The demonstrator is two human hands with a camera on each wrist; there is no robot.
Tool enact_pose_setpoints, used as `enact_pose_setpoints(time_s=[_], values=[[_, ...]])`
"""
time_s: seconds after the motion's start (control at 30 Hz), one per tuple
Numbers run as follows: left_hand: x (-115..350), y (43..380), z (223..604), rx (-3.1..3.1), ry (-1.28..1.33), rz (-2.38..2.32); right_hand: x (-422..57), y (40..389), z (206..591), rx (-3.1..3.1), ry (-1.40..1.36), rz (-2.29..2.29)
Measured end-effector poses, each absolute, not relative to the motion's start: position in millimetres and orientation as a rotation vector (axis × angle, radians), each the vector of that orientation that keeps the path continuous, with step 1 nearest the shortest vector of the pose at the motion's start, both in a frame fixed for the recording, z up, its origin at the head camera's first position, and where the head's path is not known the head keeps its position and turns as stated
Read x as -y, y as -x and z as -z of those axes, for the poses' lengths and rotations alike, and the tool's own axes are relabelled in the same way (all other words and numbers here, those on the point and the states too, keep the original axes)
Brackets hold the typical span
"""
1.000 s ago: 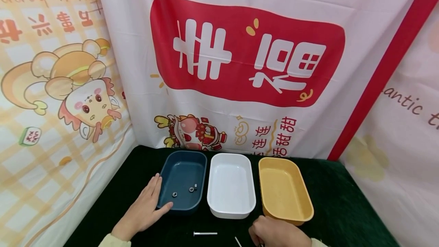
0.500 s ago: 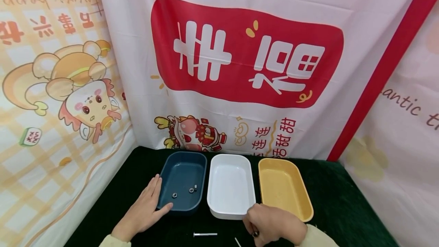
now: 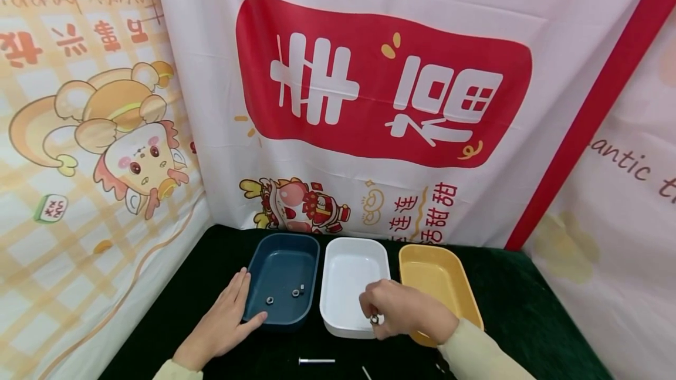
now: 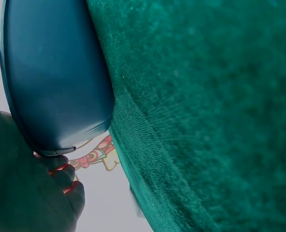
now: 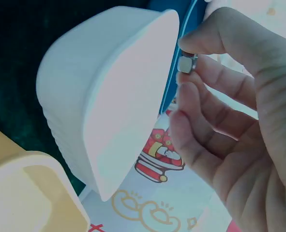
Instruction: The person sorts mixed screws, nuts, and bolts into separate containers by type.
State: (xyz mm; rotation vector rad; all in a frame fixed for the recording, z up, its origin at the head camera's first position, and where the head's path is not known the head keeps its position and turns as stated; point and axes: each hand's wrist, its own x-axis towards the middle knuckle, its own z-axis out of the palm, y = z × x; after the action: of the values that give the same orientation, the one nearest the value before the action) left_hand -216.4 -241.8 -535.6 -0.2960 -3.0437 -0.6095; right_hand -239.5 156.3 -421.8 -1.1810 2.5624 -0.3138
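My right hand (image 3: 398,309) pinches a small metal hex nut (image 5: 186,64) between thumb and fingertips, over the near right part of the white tray (image 3: 351,274). My left hand (image 3: 219,321) lies with fingers extended along the left side of the dark blue tray (image 3: 282,260), thumb at its near rim. In the left wrist view the fingers (image 4: 60,179) show by the tray's end. On the blue tray's floor sit a nut (image 3: 270,300) at the left and a small nut pair (image 3: 296,293) at the right.
To the right stands a yellow tray (image 3: 428,268), partly behind my right hand. A long metal bolt (image 3: 317,360) lies on the dark green cloth in front of the trays. One thin metal rod end (image 3: 367,373) shows at the bottom edge. Printed curtains (image 3: 475,204) surround the table.
My right hand has moved up and left from the cloth in front of the yellow tray to over the white tray, carrying the nut. The left hand has stayed on the blue tray.
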Motion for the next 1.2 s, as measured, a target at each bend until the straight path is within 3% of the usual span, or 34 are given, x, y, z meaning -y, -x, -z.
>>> enact_pose_setpoints(time_s=[0.5,1.2], values=[[241.0,216.9,532.7,3.041,0.305,0.623,-126.0,276.4,421.9,-2.673,1.393,0.421],[241.7,217.5,536.0,3.049,0.31,0.629,-38.1,298.2,441.2,-2.734,1.573,0.381]])
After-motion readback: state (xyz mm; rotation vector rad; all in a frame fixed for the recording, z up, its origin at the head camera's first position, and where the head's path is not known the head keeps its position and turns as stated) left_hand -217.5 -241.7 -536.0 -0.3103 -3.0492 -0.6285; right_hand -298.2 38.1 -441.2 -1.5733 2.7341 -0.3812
